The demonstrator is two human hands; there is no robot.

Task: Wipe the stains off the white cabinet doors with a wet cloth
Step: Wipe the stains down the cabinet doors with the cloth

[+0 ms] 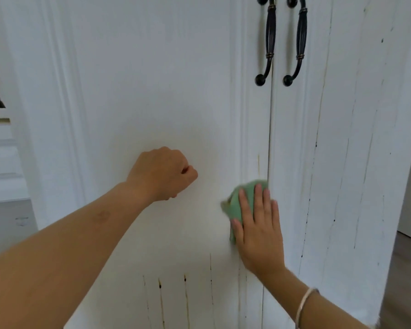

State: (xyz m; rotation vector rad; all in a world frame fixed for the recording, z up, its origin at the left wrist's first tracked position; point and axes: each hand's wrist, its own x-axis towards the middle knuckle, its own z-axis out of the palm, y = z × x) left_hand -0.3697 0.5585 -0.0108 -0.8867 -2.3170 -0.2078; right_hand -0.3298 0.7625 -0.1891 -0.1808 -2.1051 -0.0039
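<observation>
Step in hand: wiping, L door, mid-height, close to the centre seam.

- R hand (259, 224): flat, fingers straight and slightly spread, palm pressing the green cloth (237, 198) onto the left cabinet door (152, 79). Not gripping, just pressing. Silver bangle (304, 302) on that wrist.
- Cloth: bunched under the fingers, sticks out above and to the left of them. It sits on the door's raised frame moulding, just beside the seam (269, 129) btw the two doors.
- L hand (163, 173): closed fist, nothing seen in it. It seems to lean on the flat panel, prob. bracing the door; contact can't be confirmed.
- Stains: thin yellow-brown run (258, 165) directly above the cloth. Brown drip streaks (185, 293) w/ dark spots low on the L door, below both hands, not yet wiped. Right cabinet door (342, 138) carries many dark vertical runs and specks over most of its height.
- Two black handles (268, 41) and (298, 41) near top, well apart from the hands.

Judgement: early to mid task. L panel around the fist looks clean; lower L door and all of R door left to do.

Next move calls for: a short upward stroke along the moulding to take the yellow run, w/ firm pressure into the grooves, then down to the drip streaks. Streaks run vertically, so up-down strokes prob. suit best.
</observation>
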